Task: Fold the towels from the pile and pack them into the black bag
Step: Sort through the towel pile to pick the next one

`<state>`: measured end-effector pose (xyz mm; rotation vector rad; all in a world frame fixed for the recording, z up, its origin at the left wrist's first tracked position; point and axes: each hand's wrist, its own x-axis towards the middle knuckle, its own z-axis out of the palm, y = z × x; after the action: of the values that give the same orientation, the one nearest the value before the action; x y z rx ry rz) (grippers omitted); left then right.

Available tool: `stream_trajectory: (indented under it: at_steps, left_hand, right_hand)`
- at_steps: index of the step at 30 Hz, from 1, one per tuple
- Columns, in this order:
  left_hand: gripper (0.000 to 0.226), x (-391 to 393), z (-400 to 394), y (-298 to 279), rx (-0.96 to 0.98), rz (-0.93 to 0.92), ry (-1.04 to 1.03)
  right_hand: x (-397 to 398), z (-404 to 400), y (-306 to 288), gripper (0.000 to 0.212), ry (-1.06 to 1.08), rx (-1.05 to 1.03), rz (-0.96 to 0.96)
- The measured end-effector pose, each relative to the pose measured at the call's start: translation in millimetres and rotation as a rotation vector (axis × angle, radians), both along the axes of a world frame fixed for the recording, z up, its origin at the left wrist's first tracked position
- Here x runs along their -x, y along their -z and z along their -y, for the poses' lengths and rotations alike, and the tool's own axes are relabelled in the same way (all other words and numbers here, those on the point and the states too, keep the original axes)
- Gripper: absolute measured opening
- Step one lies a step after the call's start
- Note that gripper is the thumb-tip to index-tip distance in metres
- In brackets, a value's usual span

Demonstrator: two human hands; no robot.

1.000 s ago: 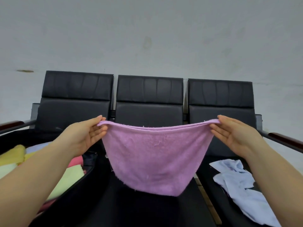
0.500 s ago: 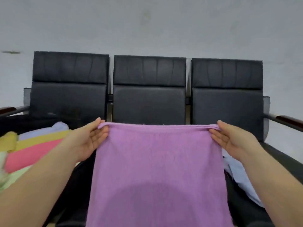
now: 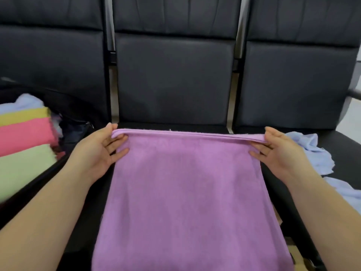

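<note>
**Ana:** Purple towel (image 3: 183, 192) is doubled over, its far edge held level in front of the middle seat (image 3: 173, 81), and the rest runs toward the person, out of view at the bottom.

**Ben:** How is it held?

**Ana:** Left hand (image 3: 101, 151) pinches the left corner of that edge, thumb above and fingers curled beneath. Right hand (image 3: 277, 153) does the same at the right corner. Layers at the edge look lined up between them.

**Ben:** So the next fold goes how?

**Ana:** My guess: keep the edge taut and both corners level, lay the cloth flat on the middle seat, then bring one end onto the other so corners meet. If one hand dips, the layers will likely skew. Smooth from the fold outward before letting go.

**Ben:** And where does it end up?

**Ana:** Left of the middle seat sits the black bag (image 3: 78, 110), open, with folded towels (image 3: 25, 145) in green, pink and yellow already inside. Right of the middle seat, the pale blue towels (image 3: 308, 151) lie crumpled, not yet folded. The finished fold should roughly match those in the bag.
</note>
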<state>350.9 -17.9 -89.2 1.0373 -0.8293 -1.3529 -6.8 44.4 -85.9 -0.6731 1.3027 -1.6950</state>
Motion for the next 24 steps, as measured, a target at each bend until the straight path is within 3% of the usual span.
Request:
stream_trajectory:
  at_steps: [7, 15, 20, 23, 24]
  left_hand:
    - [0.022, 1, 27, 11, 0.029, 0.117, -0.008]
    - [0.022, -9, -5, -2, 0.108, 0.227, 0.128]
    - [0.036, -21, -39, -5, 0.092, 0.376, 0.255]
    - [0.023, -35, -62, -9, 0.071, 0.513, 0.428]
    - [0.04, -40, -69, -8, 0.023, 0.596, 0.487]
  right_hand:
    - [7, 14, 5, 0.02, -0.072, 0.069, -0.002]
    - [19, -17, 7, 0.017, -0.103, 0.021, -0.014]
    - [26, -61, 4, 0.011, -0.146, -0.04, -0.143]
    - [28, -88, 3, 0.023, -0.244, -0.126, -0.268]
    - [30, -96, 4, 0.017, -0.278, -0.194, -0.347]
